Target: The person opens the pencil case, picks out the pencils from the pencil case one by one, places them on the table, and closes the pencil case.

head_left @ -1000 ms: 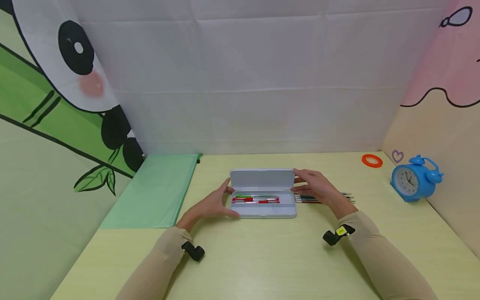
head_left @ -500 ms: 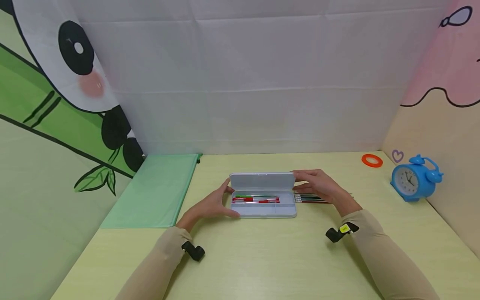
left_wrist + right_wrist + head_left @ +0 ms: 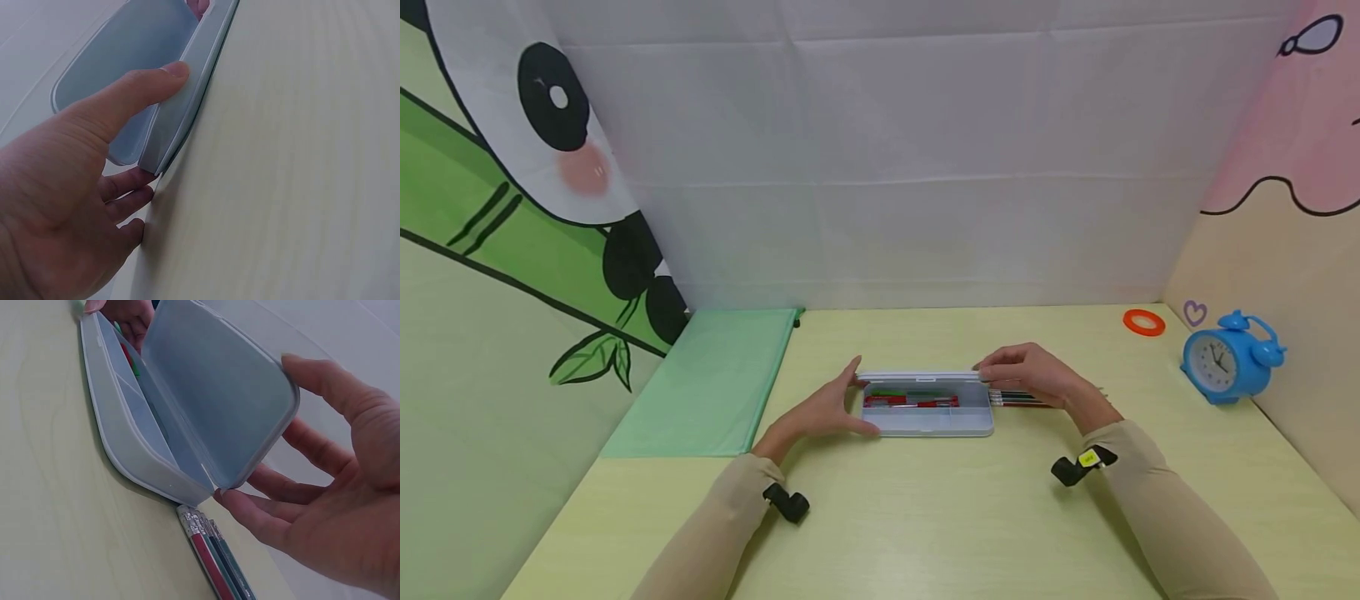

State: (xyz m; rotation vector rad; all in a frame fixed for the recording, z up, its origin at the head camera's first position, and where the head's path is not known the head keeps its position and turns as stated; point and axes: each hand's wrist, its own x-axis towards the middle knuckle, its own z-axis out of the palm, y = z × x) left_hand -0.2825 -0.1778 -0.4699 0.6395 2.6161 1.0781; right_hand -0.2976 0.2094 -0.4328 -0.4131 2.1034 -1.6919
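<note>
A pale grey-white pencil case [image 3: 973,423] sits on the table with its lid [image 3: 219,394] partly raised and tilted forward. Red and green pens [image 3: 910,402] lie in its back compartment. My left hand [image 3: 827,407] holds the case's left end, thumb against the front wall and the other fingers around the back corner, as the left wrist view shows. At the right end, my right hand [image 3: 1032,375] grips the lid's corner, thumb on its free edge and fingers behind it.
Several pencils [image 3: 215,556] lie just right of the case, partly under my right hand. A green cloth-like mat [image 3: 715,379] covers the table's left side. An orange ring [image 3: 1144,311] and a blue alarm clock [image 3: 1225,358] are at the back right, by the side wall.
The lid has swung forward and down, from nearly upright to seen almost edge-on in the head view. My right hand moved with it; the left hand stayed in place.
</note>
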